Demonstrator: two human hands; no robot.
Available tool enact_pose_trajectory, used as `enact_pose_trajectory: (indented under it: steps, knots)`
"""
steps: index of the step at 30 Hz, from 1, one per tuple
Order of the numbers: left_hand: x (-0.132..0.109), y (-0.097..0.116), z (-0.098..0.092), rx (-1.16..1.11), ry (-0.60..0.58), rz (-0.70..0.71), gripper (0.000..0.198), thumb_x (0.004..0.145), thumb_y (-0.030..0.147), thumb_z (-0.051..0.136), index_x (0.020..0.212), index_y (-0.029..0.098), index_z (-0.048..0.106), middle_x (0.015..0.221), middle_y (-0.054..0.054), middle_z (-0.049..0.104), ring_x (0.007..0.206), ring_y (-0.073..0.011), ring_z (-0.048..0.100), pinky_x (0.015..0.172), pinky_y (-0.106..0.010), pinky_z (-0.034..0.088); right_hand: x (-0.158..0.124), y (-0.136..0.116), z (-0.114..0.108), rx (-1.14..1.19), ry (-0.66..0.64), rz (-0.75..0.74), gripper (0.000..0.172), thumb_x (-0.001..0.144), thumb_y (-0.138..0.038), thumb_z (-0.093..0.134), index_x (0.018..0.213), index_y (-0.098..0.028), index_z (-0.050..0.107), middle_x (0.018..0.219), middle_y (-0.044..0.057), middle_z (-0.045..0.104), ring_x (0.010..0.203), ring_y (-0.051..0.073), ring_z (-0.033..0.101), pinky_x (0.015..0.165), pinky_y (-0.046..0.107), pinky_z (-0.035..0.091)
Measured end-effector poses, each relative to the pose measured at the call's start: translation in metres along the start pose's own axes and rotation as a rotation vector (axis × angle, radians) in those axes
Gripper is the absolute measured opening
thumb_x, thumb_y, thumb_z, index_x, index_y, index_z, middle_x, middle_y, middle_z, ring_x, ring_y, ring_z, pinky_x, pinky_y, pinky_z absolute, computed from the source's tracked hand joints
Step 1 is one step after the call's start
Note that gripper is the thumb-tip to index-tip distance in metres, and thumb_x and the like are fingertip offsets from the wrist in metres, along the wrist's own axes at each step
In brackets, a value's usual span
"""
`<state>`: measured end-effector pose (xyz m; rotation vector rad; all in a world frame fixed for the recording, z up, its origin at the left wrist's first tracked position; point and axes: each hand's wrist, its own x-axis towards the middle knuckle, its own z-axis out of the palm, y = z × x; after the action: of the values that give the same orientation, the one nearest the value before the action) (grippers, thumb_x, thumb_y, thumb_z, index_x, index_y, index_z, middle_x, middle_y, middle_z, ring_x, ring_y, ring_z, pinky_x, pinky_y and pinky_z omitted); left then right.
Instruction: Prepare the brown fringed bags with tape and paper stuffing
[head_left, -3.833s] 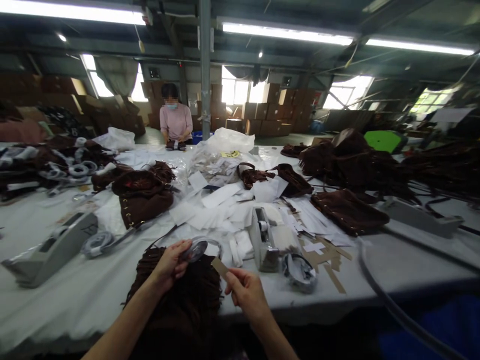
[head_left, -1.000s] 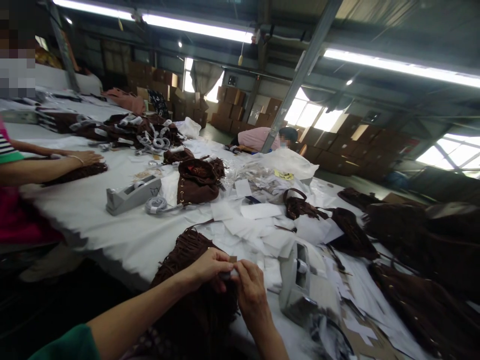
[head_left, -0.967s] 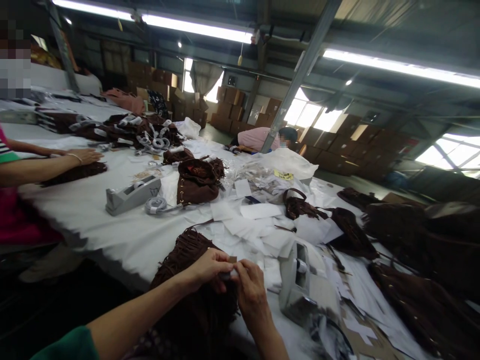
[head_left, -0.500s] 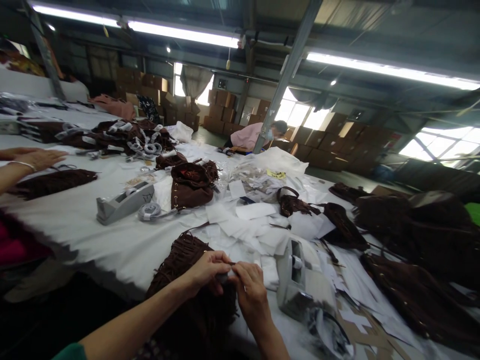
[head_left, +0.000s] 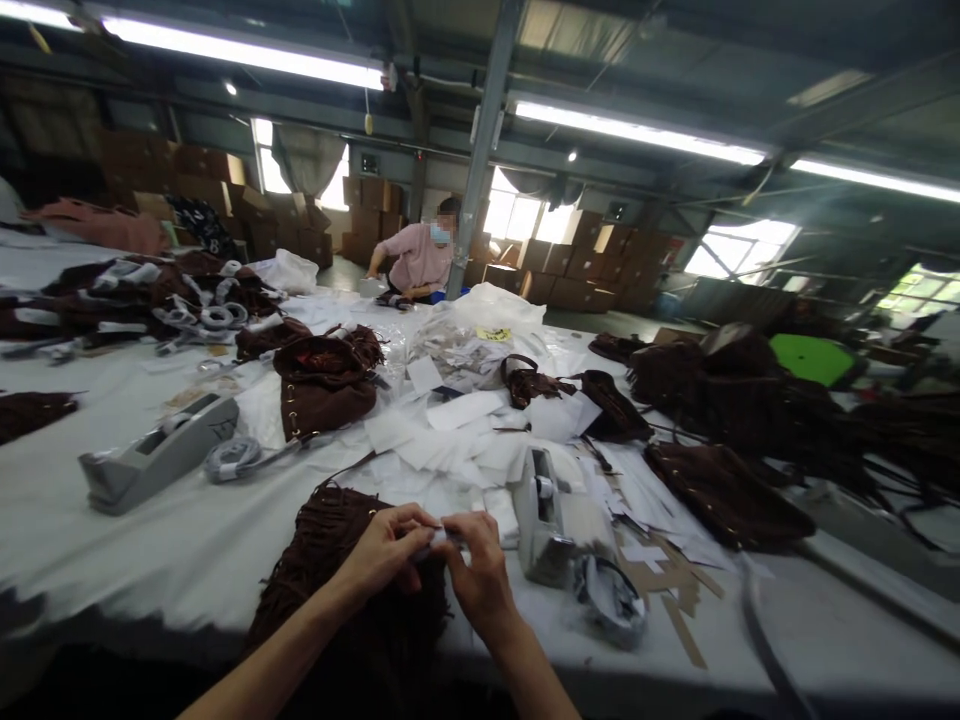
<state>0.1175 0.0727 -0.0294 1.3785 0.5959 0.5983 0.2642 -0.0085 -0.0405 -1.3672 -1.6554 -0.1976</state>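
Observation:
A dark brown fringed bag (head_left: 330, 560) lies at the near table edge, below my hands. My left hand (head_left: 390, 550) is closed in a pinch at the bag's upper edge. Opposite it, my right hand (head_left: 478, 565) pinches too, its fingertips almost meeting the left ones. Between them shows a small whitish wrapped piece (head_left: 438, 538), partly hidden by the fingers; its exact kind is unclear. Right of my hands stands a grey tape dispenser (head_left: 546, 545), with a plastic-wrapped coiled strap (head_left: 611, 600) in front of it.
White paper sheets (head_left: 450, 440) spread beyond my hands. Another tape dispenser (head_left: 161, 455) and a wrapped coil (head_left: 232, 458) are on the left, near an open brown bag (head_left: 326, 395). More brown bags (head_left: 727, 490) lie right. A person (head_left: 416, 255) works across the table.
The view has swung to the right, so the neighbour's hands at the left are out of sight. My hands keep pinching the whitish piece over the fringed bag.

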Motion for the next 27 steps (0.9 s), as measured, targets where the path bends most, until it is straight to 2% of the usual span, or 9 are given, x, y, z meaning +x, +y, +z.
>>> enact_pose_trajectory:
  steps: [4,8,14,18,21,24,27]
  knots:
    - [0.001,0.001,0.0,0.059,0.011,0.009,0.031,0.079,0.043,0.06,0.089,0.015,0.06,0.065,0.001,0.063,0.034,-0.0106,0.057,0.031,-0.016,0.04,-0.001,-0.001,0.0,-0.018,-0.007,-0.066,0.02,0.089,-0.016,0.054,0.106,-0.024,0.061,0.091,0.002,0.068,0.085,0.017,0.062,0.086,0.04,0.044]
    - [0.001,0.003,0.0,0.087,0.002,-0.009,0.029,0.076,0.04,0.062,0.09,0.015,0.06,0.07,0.0,0.065,0.035,-0.0097,0.057,0.032,-0.016,0.039,-0.003,0.0,0.003,0.029,0.055,-0.067,0.013,0.087,-0.017,0.057,0.098,-0.022,0.063,0.091,0.004,0.068,0.089,0.018,0.063,0.082,0.038,0.049]
    - [-0.003,0.01,0.001,0.002,0.037,-0.114,0.03,0.077,0.043,0.055,0.092,0.017,0.057,0.061,0.001,0.062,0.036,-0.0126,0.057,0.035,-0.019,0.043,0.0,-0.003,0.003,0.028,0.051,-0.1,0.011,0.088,-0.016,0.056,0.095,-0.02,0.063,0.091,0.005,0.068,0.09,0.017,0.061,0.08,0.035,0.05]
    - [-0.006,0.009,0.003,-0.042,0.09,-0.16,0.033,0.07,0.041,0.066,0.092,0.017,0.055,0.065,0.002,0.062,0.046,-0.0122,0.058,0.042,-0.023,0.05,0.0,-0.006,0.002,-0.001,0.028,-0.143,0.012,0.089,-0.016,0.055,0.098,-0.021,0.062,0.092,0.004,0.068,0.089,0.017,0.06,0.081,0.035,0.049]
    - [-0.006,0.005,0.003,-0.074,0.086,-0.205,0.034,0.063,0.039,0.073,0.082,0.015,0.057,0.065,0.001,0.061,0.056,-0.014,0.059,0.048,-0.025,0.053,-0.003,-0.005,0.002,-0.036,-0.004,-0.172,0.014,0.089,-0.015,0.055,0.1,-0.02,0.062,0.092,0.004,0.067,0.09,0.016,0.059,0.081,0.034,0.048]
    - [-0.006,0.001,0.003,-0.1,0.085,-0.245,0.033,0.057,0.038,0.077,0.069,0.015,0.056,0.062,0.002,0.06,0.057,-0.0143,0.059,0.05,-0.025,0.053,-0.007,-0.004,0.002,-0.101,-0.062,-0.185,0.014,0.089,-0.017,0.053,0.1,-0.02,0.062,0.093,0.004,0.067,0.091,0.016,0.059,0.082,0.032,0.047]
    - [-0.008,-0.001,0.004,-0.15,0.121,-0.287,0.033,0.055,0.037,0.078,0.069,0.016,0.055,0.062,0.002,0.061,0.054,-0.0138,0.058,0.05,-0.027,0.054,-0.009,-0.005,0.003,-0.162,-0.092,-0.177,0.013,0.091,-0.021,0.053,0.099,-0.021,0.063,0.094,0.003,0.067,0.092,0.015,0.059,0.083,0.031,0.047]
